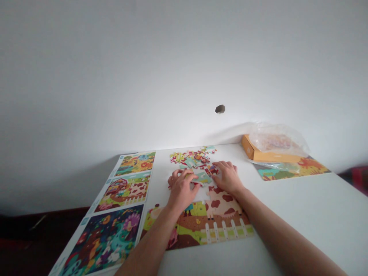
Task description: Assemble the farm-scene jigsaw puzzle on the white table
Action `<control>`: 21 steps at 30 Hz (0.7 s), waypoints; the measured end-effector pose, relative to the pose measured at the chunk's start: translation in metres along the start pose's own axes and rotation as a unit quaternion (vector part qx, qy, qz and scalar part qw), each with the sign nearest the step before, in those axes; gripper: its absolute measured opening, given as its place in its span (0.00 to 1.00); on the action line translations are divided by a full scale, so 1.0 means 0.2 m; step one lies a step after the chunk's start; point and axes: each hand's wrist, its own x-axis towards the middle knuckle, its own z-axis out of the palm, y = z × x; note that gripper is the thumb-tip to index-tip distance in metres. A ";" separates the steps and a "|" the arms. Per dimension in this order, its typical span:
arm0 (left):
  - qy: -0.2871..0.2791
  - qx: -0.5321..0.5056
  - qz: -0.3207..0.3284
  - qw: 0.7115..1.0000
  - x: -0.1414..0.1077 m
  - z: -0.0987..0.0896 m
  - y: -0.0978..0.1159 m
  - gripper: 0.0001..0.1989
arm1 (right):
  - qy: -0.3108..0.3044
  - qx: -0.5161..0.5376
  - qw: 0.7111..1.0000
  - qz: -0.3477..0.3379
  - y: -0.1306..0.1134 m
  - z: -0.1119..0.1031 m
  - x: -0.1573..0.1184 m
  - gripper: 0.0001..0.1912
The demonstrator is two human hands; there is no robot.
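A partly joined jigsaw puzzle (pixel 189 226) lies on the white table, showing a brown-spotted cow and a white fence. Above its upper edge, my left hand (pixel 182 188) is curled with thumb and forefinger around a puzzle piece (pixel 198 183); part of that piece is hidden. My right hand (pixel 228 177) rests just beyond the cow, thumb and forefinger apart, beside some pale green and red pieces (pixel 205 176). Farther back, a pile of loose puzzle pieces (pixel 191 158) lies near the wall. My forearms cover parts of the joined puzzle.
On the left lies a sheet with three pictures (pixel 125 189); its middle one shows the same farm scene. At the back right, an orange box (pixel 273 156) carries a clear plastic bag (pixel 278 138), beside an animal picture board (pixel 310 168). The wall (pixel 172 76) has a hole.
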 end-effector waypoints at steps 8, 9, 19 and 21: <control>-0.002 0.012 -0.032 0.999 0.00 0.02 -0.02 0.08 | -0.008 -0.010 1.000 0.026 0.02 0.00 0.02 0.20; -0.001 0.012 -0.032 0.999 0.00 0.02 -0.02 0.08 | -0.009 -0.010 1.000 0.024 0.02 0.00 0.02 0.20; 0.008 0.013 -0.026 1.000 0.00 0.02 -0.02 0.09 | -0.011 -0.043 0.999 0.024 0.04 0.02 0.02 0.17; 0.009 0.019 -0.036 0.999 0.00 0.01 -0.01 0.09 | -0.015 -0.045 0.998 0.028 0.04 0.03 0.03 0.16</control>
